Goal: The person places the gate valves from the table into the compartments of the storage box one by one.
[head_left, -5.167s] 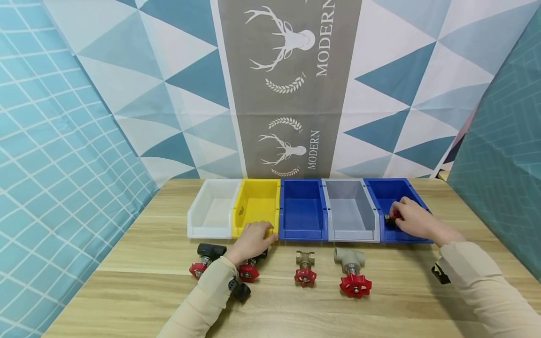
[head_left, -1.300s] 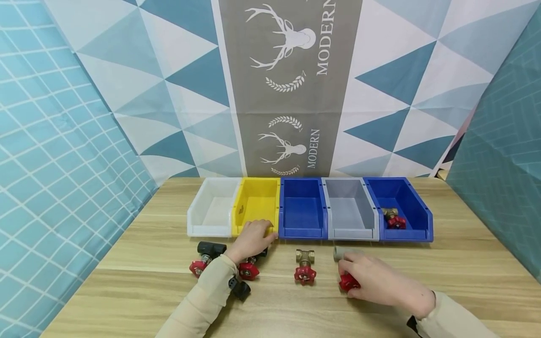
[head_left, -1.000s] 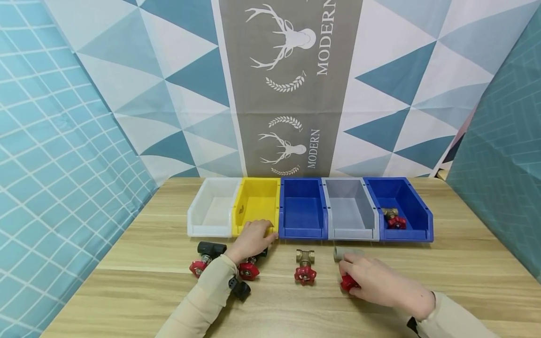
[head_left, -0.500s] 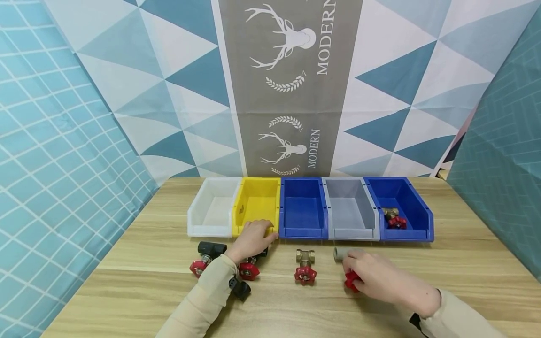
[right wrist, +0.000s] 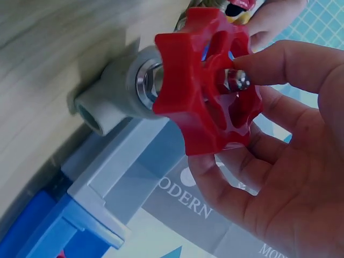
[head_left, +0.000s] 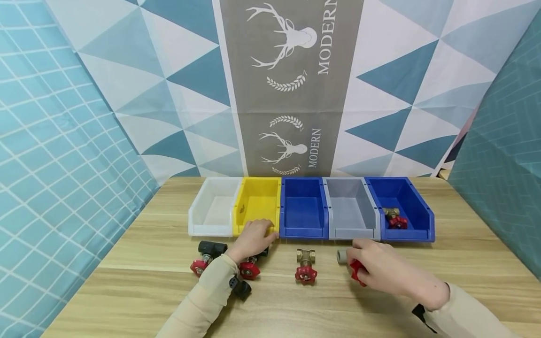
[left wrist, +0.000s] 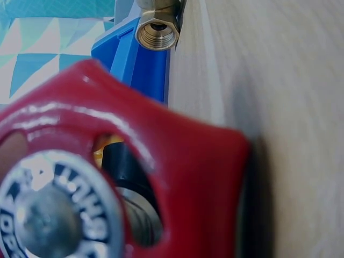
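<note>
My right hand (head_left: 382,267) grips the red handwheel (right wrist: 201,91) of a grey stop valve (head_left: 342,256) in front of the grey bin (head_left: 354,233). In the right wrist view, thumb and fingers curl round the wheel, and the valve's grey body (right wrist: 115,88) is close to the tabletop. My left hand (head_left: 252,239) rests on the front lip of the yellow bin (head_left: 258,206); its fingertips are hidden. Beneath that wrist is a black valve with a red wheel (head_left: 249,271), whose wheel (left wrist: 199,172) looms large in the left wrist view.
A brass valve (head_left: 305,266) lies between the hands, and another black valve (head_left: 211,249) lies left of the left forearm. The right blue bin (head_left: 407,234) contains a brass valve (head_left: 395,218). A white bin (head_left: 215,211) and a middle blue bin (head_left: 303,206) complete the row.
Earlier my right hand was in the right blue bin, where a brass valve now lies. It then took the grey valve's wheel and has shifted it slightly right. The left hand stays put.
</note>
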Available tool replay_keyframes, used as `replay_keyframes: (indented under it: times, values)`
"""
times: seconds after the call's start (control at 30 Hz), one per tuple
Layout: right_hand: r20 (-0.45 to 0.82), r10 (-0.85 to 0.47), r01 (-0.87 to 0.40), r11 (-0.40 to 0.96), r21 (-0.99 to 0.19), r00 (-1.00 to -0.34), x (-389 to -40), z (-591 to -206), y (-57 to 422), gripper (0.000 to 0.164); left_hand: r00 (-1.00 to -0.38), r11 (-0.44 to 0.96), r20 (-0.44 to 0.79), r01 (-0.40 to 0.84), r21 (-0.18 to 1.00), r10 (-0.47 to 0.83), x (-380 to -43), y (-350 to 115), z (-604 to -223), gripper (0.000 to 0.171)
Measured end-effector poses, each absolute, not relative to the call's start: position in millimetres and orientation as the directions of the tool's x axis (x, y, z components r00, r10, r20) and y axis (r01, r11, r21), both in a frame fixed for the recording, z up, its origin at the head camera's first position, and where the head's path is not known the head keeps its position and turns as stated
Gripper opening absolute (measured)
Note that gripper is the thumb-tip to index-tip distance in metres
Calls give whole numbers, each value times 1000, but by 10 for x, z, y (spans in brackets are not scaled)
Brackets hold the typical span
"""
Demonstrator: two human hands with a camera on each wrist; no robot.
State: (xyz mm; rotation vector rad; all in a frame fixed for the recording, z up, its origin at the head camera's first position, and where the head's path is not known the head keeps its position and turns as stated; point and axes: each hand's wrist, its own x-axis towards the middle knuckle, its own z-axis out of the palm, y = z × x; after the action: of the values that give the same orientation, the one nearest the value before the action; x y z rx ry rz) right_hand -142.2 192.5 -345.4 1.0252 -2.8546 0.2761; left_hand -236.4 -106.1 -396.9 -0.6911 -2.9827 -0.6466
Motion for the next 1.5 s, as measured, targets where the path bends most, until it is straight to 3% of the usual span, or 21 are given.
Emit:
replay_keyframes:
  times: [0.9, 1.27, 1.5]
  values:
    - [156, -525, -544, 830, -121, -836, -1564, -3244, 1993, 7, -895, 825, 100, 440, 356, 435, -2375, -1070, -3972, 39]
    - [256, -520, -561, 818, -123, -815, -1632, -3181, 2018, 12, -897, 826, 93, 434, 359, 432, -2370, -1068, -3980, 39]
    - [258, -478, -526, 834, -166, -840, -1709, -3161, 2020, 11, -896, 824, 97, 438, 361, 433, -2368, -1067, -3982, 38]
